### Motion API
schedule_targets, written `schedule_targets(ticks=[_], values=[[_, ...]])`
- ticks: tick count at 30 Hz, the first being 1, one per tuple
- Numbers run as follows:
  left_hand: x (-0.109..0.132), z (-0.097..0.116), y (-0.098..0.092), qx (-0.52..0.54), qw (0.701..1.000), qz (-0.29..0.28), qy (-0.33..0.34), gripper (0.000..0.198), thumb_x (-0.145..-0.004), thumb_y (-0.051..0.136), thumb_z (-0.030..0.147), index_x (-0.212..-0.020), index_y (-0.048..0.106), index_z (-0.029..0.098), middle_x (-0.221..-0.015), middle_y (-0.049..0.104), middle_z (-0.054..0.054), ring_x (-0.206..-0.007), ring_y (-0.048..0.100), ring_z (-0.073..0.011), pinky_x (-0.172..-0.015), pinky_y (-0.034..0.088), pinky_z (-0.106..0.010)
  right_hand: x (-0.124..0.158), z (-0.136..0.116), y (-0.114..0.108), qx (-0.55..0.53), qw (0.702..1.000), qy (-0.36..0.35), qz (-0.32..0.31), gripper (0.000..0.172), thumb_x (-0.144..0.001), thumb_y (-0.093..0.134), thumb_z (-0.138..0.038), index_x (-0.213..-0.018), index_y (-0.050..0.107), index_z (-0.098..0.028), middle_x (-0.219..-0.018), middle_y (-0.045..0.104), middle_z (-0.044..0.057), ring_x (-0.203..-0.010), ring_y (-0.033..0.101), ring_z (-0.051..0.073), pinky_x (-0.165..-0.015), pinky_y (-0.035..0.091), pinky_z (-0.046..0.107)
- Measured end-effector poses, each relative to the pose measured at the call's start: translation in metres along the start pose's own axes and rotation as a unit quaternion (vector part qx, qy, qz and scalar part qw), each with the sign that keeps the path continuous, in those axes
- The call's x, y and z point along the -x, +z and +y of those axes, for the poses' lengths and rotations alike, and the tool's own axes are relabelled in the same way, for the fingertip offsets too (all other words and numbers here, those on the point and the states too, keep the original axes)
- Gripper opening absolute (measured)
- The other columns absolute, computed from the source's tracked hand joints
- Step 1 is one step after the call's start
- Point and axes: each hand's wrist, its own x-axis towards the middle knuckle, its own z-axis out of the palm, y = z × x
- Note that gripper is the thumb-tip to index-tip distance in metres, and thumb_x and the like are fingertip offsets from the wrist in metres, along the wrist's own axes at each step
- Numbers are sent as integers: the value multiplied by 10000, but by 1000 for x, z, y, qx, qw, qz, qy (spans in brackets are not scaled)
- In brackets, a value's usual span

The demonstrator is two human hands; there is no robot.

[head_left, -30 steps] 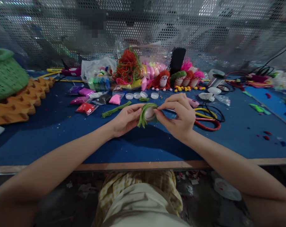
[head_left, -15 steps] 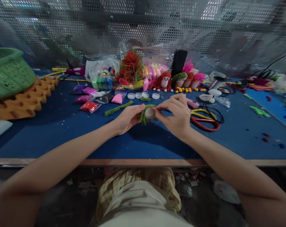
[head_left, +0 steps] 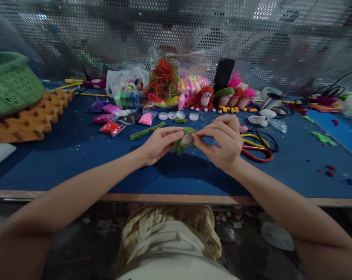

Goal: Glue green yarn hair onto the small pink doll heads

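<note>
Just above the blue table, both my hands hold a small white round piece [head_left: 187,140] with green yarn [head_left: 179,146] draped over its top and left side. My left hand [head_left: 162,144] is closed on it from the left, thumb laid along the yarn. From the right, the thumb and forefinger of my right hand [head_left: 222,140] pinch the yarn at the piece's upper edge. Behind my left hand lies a loose bundle of green yarn [head_left: 147,131]. Several shallow white caps [head_left: 163,116] and a short piece of green yarn [head_left: 180,121] lie beyond my hands.
Scissors with red and yellow handles [head_left: 257,153] lie right of my right hand. Small yarn-haired dolls [head_left: 205,97] and a tangled yarn heap [head_left: 163,79] stand at the back. Bags of coloured clay-like material [head_left: 112,128] lie left, near an orange egg tray [head_left: 33,118] and green basket [head_left: 14,87].
The white piece has tilted and moved slightly right in my hands. My left thumb now lies farther over the yarn. The camera view has shifted a little.
</note>
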Motion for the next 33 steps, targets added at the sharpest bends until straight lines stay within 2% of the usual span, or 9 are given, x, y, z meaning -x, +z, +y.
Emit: schedule_targets(ticks=[6,11,16,21,24,27,33], values=[[0,0,1,-16,999,-26,31,414,-656,902,423,-999,812,210,-979,778,-51,-838,667,-144,-762,503,-265,0,0,0,-5,1000,-7,11,119,-827,775,-209,-794,666,-242,-699,707,-24,-777,613,182,-749,495,353],[2,1,4,-27,998,-14,47,488,-663,896,398,-1087,757,199,-1061,736,-42,-828,643,-121,-729,491,-236,-1,0,-1,-14,1000,-10,2,125,-832,767,-186,-803,656,-239,-707,698,-18,-780,627,191,-746,494,365],[3,2,4,-36,998,-21,44,582,-653,892,424,-1144,682,194,-928,706,-25,-797,642,-132,-711,496,-246,-2,-1,-2,-15,1000,-4,6,137,-825,775,-184,-804,649,-235,-703,699,-20,-768,618,186,-735,513,352],[4,2,5,-62,996,-11,66,520,-661,879,429,-1056,632,199,-897,680,-12,-703,596,-102,-621,442,-230,-1,0,-2,-9,1000,-1,7,122,-849,748,-208,-781,650,-232,-703,692,-13,-764,614,182,-752,517,358],[3,1,4,-54,995,-26,81,580,-633,895,478,-1046,598,199,-879,671,-5,-734,612,-111,-658,461,-236,-1,0,-2,-9,1000,2,9,118,-857,738,-224,-775,653,-230,-699,686,-9,-762,609,178,-752,510,354],[4,-1,3,-73,991,-33,111,615,-624,911,453,-1071,564,211,-905,682,-7,-792,649,-134,-738,499,-267,1,0,-2,-6,1000,11,15,111,-854,738,-230,-774,659,-232,-701,683,-8,-779,608,181,-766,508,357],[10,-1,5,-177,962,-9,207,455,-726,852,405,-1013,547,224,-960,709,-31,-874,681,-173,-796,525,-304,3,-1,-2,41,998,39,-32,163,-863,717,-306,-725,649,-252,-684,671,6,-767,607,210,-766,498,400]])
